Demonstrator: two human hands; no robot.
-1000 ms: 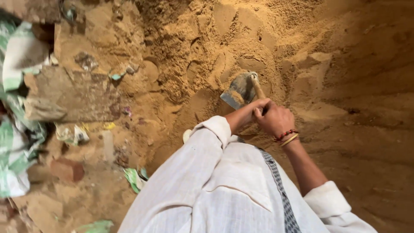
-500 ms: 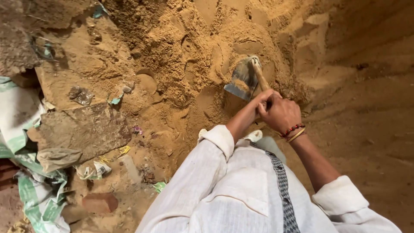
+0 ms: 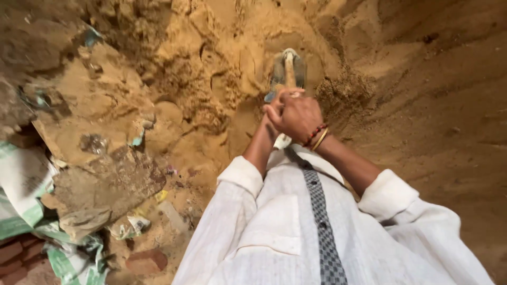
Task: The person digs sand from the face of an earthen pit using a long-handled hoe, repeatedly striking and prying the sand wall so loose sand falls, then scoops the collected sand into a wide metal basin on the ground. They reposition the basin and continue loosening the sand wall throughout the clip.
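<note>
Both hands grip the wooden handle: the right hand (image 3: 298, 115) clenched on top, the left hand (image 3: 270, 113) under it. The spade blade (image 3: 288, 68) at 12 o'clock touches the sand pile (image 3: 211, 79).

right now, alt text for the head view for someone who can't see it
Seen from above, a person in a white shirt grips a spade's handle with both hands together, right hand over left hand, its blade in a sand pile. Sacks, a brick and litter lie to the left.
</note>
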